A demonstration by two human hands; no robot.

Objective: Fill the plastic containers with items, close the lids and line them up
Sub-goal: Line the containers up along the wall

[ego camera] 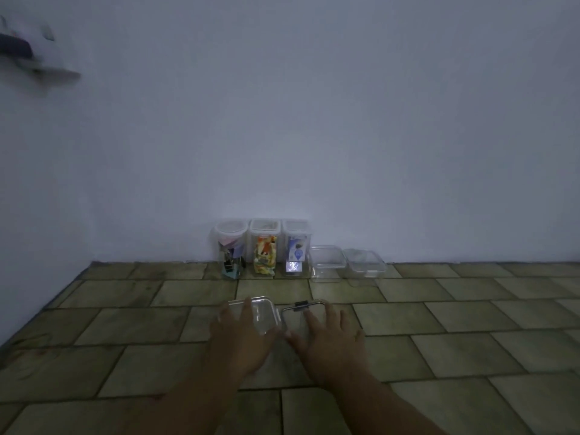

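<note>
On the tiled floor in front of me lie two clear flat plastic pieces side by side. My left hand (241,337) rests on the left one, a clear lid or shallow container (262,312). My right hand (329,340) lies spread flat on the right one (298,315), which has a dark clip (302,305) on its far edge. Against the wall stand three tall lidded containers: one with binder clips and paper (231,249), one with colourful packets (265,248), one with blue-and-white cards (295,248). To their right sit two low clear containers (326,262) (364,265).
A white wall (314,120) rises right behind the row of containers. The tiled floor (470,324) stretches left and right of my hands. A blurred dark-and-white object (28,51) hangs at the upper left.
</note>
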